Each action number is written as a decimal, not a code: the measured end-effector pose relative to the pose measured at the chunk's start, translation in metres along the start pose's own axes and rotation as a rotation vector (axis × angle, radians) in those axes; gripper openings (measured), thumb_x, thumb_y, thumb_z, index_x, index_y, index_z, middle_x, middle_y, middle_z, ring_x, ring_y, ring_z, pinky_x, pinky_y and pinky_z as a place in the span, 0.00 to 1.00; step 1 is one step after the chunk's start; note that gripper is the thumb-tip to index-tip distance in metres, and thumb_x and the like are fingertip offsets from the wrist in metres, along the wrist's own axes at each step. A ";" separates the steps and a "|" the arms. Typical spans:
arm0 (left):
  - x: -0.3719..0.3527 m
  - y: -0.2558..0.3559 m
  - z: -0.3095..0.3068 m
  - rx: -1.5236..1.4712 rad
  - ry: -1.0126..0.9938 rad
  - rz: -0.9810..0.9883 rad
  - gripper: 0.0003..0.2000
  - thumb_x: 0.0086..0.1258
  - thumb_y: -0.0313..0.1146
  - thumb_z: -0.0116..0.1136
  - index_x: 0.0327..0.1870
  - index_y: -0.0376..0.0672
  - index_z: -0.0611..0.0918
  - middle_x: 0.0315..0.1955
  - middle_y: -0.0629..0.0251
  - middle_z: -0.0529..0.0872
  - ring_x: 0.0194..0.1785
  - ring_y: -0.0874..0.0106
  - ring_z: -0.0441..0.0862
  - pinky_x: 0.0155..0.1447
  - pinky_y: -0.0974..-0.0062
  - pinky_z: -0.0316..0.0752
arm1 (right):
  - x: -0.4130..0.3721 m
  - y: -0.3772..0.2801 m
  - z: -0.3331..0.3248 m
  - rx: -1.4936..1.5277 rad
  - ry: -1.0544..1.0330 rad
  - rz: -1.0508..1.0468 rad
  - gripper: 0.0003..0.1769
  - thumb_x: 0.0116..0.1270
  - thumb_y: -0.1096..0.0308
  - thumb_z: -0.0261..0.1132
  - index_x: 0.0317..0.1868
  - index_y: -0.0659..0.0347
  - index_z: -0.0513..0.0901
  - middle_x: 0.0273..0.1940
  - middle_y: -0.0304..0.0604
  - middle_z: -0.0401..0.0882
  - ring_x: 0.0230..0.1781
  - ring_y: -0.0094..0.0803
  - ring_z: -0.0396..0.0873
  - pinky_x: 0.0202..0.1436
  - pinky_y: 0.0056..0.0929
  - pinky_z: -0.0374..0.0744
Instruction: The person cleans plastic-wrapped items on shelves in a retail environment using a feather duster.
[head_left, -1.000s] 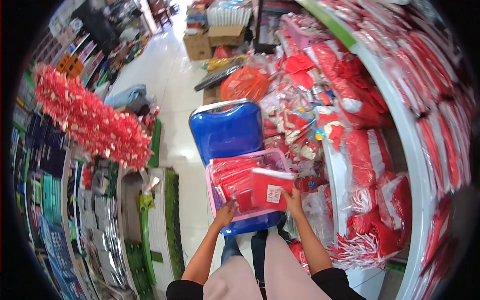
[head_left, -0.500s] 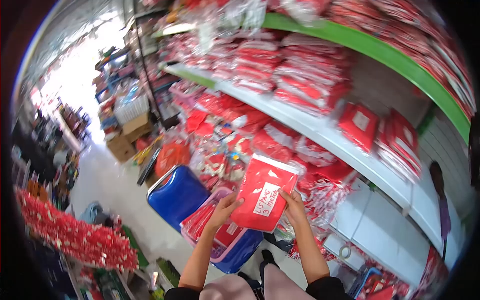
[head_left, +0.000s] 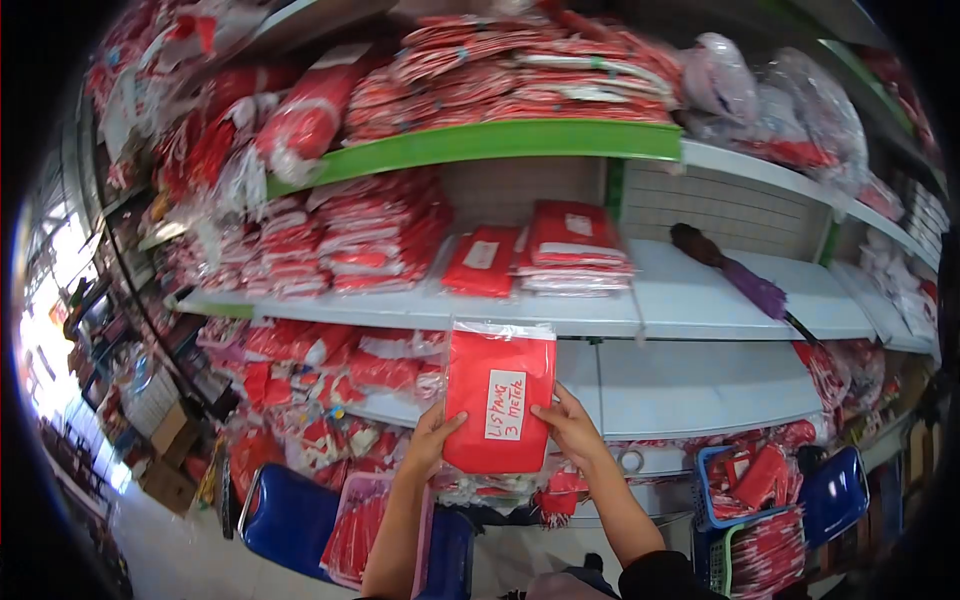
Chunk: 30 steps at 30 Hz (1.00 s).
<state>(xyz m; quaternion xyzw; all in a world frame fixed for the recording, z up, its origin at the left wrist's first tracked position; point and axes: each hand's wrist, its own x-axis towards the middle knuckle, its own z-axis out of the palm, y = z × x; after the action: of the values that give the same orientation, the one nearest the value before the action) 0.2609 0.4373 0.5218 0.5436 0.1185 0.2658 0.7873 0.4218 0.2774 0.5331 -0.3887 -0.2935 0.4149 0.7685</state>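
Observation:
A flat red cloth packet (head_left: 475,445) in clear plastic is held upright in front of me, its white label hand-lettered "LISPANG 3 METER". My left hand (head_left: 432,438) pinches its left edge, thumb on the front. On the opposite edge, my right hand (head_left: 572,425) grips it with the thumb beside the label. Behind the packet, on the middle shelf, lie a single labelled red packet (head_left: 482,264) and a stack of similar packets (head_left: 575,250). Taller piles of red and white packets (head_left: 385,235) stand to their left.
A pink basket (head_left: 350,575) of red packets rests on a blue chair (head_left: 290,520) at lower left. Blue basket (head_left: 705,490) and green basket (head_left: 722,560) stand lower right. A purple duster (head_left: 750,285) lies on the white shelf (head_left: 690,260). Cardboard boxes (head_left: 170,450) sit far left.
My view has swung right to face the shelves squarely. The packet, still in both hands, now stands more upright, in front of the shelf edge. The baskets at lower right have come into fuller view.

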 end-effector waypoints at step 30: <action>0.252 -0.097 0.399 -0.699 -0.431 -0.124 0.23 0.67 0.47 0.35 0.51 0.39 0.74 0.47 0.54 0.80 0.48 0.58 0.80 0.55 0.58 0.74 | -0.085 -0.320 -0.346 -2.154 0.913 -0.093 0.12 0.58 0.69 0.62 0.43 0.59 0.75 0.37 0.49 0.77 0.41 0.44 0.76 0.44 0.47 0.74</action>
<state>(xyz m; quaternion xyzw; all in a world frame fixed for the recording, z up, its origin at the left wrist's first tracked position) 0.6881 0.2330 0.6104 0.2786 -0.1140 0.1223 0.9457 0.7797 -0.0314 0.6099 -0.9408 -0.2043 -0.2547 0.0908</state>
